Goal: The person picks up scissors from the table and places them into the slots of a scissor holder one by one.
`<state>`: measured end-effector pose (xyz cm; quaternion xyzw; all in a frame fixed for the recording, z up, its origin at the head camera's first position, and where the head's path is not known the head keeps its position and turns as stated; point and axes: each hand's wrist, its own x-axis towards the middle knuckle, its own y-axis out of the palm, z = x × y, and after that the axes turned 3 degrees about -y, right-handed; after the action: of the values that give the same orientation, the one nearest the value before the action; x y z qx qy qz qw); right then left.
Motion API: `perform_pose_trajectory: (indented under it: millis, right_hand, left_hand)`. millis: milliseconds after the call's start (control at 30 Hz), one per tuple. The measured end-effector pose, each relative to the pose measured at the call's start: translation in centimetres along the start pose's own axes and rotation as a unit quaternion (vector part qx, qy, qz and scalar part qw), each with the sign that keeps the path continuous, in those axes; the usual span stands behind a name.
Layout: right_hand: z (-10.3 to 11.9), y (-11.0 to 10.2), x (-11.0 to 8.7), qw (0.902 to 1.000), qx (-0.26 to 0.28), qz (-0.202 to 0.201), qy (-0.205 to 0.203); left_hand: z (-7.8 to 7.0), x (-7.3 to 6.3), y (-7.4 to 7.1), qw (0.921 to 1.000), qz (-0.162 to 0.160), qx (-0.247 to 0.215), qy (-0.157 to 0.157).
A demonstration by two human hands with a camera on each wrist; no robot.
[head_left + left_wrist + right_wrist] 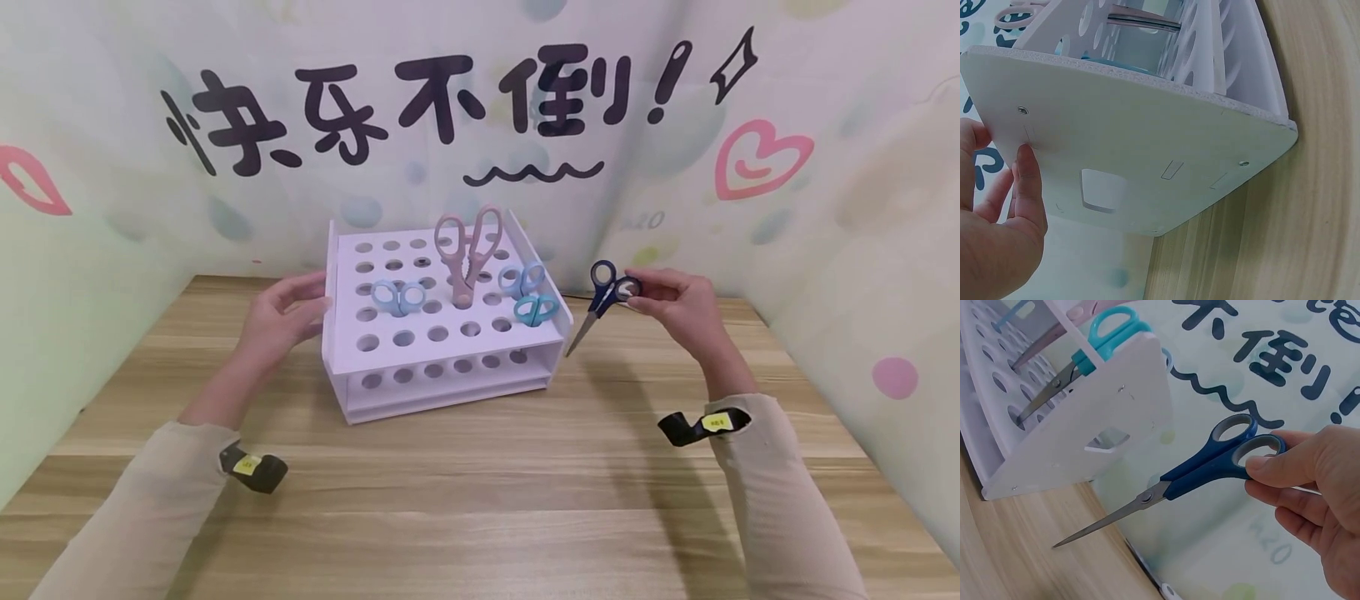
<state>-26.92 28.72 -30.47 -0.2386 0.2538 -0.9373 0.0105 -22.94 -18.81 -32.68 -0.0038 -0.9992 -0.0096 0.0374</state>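
My right hand (678, 304) pinches dark blue scissors (1204, 459) by one finger loop. Their closed blades point down and toward the rack, just right of it. Fingers of my left hand (281, 312) touch the left side panel of the white rack (450, 354), as the left wrist view (1104, 150) also shows. Large pink scissors (463, 271) stand in a hole near the rack's middle. Light blue scissors (399, 297) sit to their left. Another light blue pair (521, 279) and a teal pair (536, 310) are at the right, blades down.
The rack has two perforated levels with rows of round holes. It stands on a wood-grain table (450, 500) before a printed cloth backdrop (420, 183). A thin dark object (1144, 562) lies at the table's back edge, its kind unclear.
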Motion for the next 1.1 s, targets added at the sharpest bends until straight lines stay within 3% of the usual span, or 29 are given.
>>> perform_pose_trajectory:
  millis: [333,767,1100]
  right_hand:
    - [2.1,-0.4,-0.5,0.9977,-0.060,0.030,-0.009]
    - [4.5,-1.2,-1.6,0.9908,-0.088,0.059,-0.083]
    - [7.3,-1.7,-2.8,0.9778,-0.130,0.083,-0.142]
  left_hand:
    - [0.0,-0.1,0.0,0.9999,-0.003,0.011,-0.001]
    - [0.0,-0.1,-0.1,0.9994,-0.006,0.033,-0.010]
    - [0.0,-0.2,0.0,0.9998,-0.003,0.016,-0.006]
